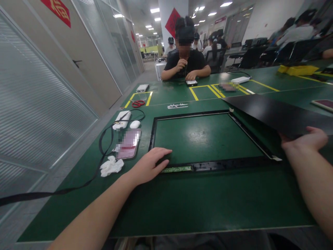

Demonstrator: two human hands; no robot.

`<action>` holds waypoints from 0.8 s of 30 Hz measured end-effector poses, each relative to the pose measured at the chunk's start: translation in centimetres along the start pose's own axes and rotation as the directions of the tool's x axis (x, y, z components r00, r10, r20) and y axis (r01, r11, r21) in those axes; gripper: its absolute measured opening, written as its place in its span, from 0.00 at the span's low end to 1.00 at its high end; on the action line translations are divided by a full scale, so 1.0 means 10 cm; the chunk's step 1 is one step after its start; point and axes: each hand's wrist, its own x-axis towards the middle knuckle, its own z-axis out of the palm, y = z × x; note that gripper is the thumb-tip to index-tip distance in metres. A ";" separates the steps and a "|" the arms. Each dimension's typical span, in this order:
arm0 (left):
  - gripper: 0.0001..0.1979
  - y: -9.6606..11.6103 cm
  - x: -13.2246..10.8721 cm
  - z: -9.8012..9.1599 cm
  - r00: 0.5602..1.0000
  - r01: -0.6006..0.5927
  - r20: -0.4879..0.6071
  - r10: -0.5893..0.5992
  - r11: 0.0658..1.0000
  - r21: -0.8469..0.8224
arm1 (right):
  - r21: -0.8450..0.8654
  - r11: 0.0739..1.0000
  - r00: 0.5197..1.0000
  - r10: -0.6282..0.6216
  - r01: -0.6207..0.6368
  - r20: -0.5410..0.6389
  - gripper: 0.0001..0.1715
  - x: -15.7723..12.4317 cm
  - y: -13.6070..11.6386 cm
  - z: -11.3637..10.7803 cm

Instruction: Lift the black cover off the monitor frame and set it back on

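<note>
A thin black panel is held up at a tilt on the right, one edge raised over the table. My right hand is closed on its near edge, with the thumb on top and the other fingers mostly hidden beneath. A black rectangular frame lies flat on the green table, its middle open. Along its near side, by the left corner, runs a green circuit strip. My left hand rests over that near-left corner, fingers stretched out and thumb apart.
Left of the frame lie a phone, crumpled tissue, a white mouse-like object, a white box and a black strap. Beyond are red-handled scissors and small white strips. A person sits opposite, handling a small device.
</note>
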 end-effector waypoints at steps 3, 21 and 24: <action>0.19 0.03 0.01 0.00 1.000 0.007 0.012 -0.008 1.000 0.003 | -0.103 0.985 0.990 -0.136 0.140 0.044 0.11 -0.11 0.04 0.00; 0.43 -0.87 0.16 -0.67 0.669 0.631 -0.513 -0.538 0.776 0.008 | -0.061 0.991 0.991 -0.111 0.116 0.079 0.17 -0.13 0.03 -0.04; 0.44 -0.94 0.25 -0.66 0.689 0.650 -0.460 -0.560 0.758 0.051 | 0.049 0.998 0.997 0.047 -0.044 -0.062 0.14 -0.08 0.02 -0.01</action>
